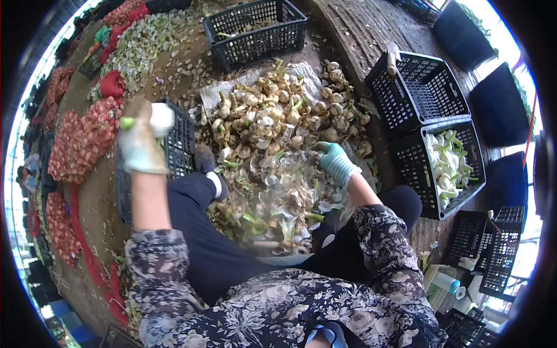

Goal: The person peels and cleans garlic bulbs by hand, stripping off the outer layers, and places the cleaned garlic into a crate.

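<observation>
My left hand (143, 145), in a pale gloved cover, is raised at the left, closed around a white garlic bulb (162, 119) with a short green stem. It is above the edge of a black crate (180, 134). On the right, my right hand (335, 160), also gloved, is over the peelings beside the pile; its fingers are bent, and whether they hold anything is too unclear to see. Unpeeled bulbs (272, 95) lie heaped on a pale sheet (210, 97) in front of me. Loose skins (284, 191) cover the ground between my legs.
Black crates stand around: one at the top (255, 49), an empty-looking one at the right (426, 87), and one with white bulbs and green stems (447, 168) below it. Red net sacks (84, 139) line the left. Dark blue tubs (499, 104) stand at the far right.
</observation>
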`<state>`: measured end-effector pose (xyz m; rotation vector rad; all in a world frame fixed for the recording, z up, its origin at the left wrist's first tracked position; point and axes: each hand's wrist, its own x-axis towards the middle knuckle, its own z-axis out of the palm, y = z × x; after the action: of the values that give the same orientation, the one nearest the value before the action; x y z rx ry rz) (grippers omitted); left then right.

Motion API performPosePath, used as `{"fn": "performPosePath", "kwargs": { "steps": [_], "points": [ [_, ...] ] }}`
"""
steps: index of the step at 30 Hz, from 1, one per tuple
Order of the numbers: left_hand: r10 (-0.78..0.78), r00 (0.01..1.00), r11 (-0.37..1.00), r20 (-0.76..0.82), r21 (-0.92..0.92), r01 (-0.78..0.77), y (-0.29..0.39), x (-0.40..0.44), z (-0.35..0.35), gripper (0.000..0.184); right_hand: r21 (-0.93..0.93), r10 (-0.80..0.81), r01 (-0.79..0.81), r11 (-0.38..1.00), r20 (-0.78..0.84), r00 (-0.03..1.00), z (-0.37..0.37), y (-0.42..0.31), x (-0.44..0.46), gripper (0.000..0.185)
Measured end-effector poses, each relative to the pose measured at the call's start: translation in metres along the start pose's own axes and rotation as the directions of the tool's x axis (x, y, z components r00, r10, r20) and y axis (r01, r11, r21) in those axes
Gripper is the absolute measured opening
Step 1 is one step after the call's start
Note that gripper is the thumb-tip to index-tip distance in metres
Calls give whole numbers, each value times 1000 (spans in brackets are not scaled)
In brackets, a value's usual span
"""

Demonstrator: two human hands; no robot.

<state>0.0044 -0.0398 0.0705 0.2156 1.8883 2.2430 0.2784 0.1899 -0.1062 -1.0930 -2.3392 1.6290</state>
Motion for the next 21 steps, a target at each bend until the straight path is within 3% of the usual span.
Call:
{"fn": "performPosePath", "kwargs": {
  "steps": [1, 2, 6, 8, 10, 12, 13, 14, 16, 17, 18, 21],
  "points": [
    [232, 973, 949, -9, 220, -224, 28, -14, 5, 53, -84, 10, -7, 996, 31, 999, -1, -8, 5, 26],
    [325, 945, 908, 31, 269, -321, 32, -5, -5, 67, -165, 22, -12, 986, 58, 998, 0, -17, 12, 26],
    [367, 923, 901, 113, 204, -383, 21, -3, 12, 67, -374, 20, 7, 928, 66, 998, 28, -18, 74, 26],
    [164, 982, 970, 91, 164, -177, -3, -3, 23, 58, -472, -15, 13, 881, 1, 1000, 45, -21, 106, 26],
    [-151, 974, 983, 170, 132, 130, -13, 3, 20, 49, -526, -15, 37, 849, 46, 999, 59, -22, 138, 49],
    [-251, 935, 960, 252, 190, 206, -15, 5, 19, 47, -651, -192, 199, 732, 84, 978, 85, -31, 151, 66],
    [-213, 931, 967, 295, 201, 157, -14, 5, 20, 42, -722, -137, 217, 657, 168, 976, 101, -38, 158, 76],
    [-216, 933, 967, 287, 197, 163, -13, 4, 22, 41, -712, -112, 219, 667, 194, 975, 107, -40, 163, 81],
    [-224, 935, 966, 275, 189, 176, -13, 2, 24, 38, -797, -167, 347, 495, 304, 938, 143, -11, 171, 84],
    [-290, 912, 951, 290, 190, 242, -16, 4, 21, 36, -771, -234, 334, 542, 243, 941, 148, -2, 178, 84],
    [-308, 900, 950, 309, 149, 274, -18, 6, 18, 36, -579, -383, 347, 738, 63, 922, 148, 9, 180, 79],
    [-339, 881, 941, 329, 105, 322, -18, 3, 11, 36, -521, -516, 376, 766, -151, 843, 144, 30, 174, 67]
  ]
}}
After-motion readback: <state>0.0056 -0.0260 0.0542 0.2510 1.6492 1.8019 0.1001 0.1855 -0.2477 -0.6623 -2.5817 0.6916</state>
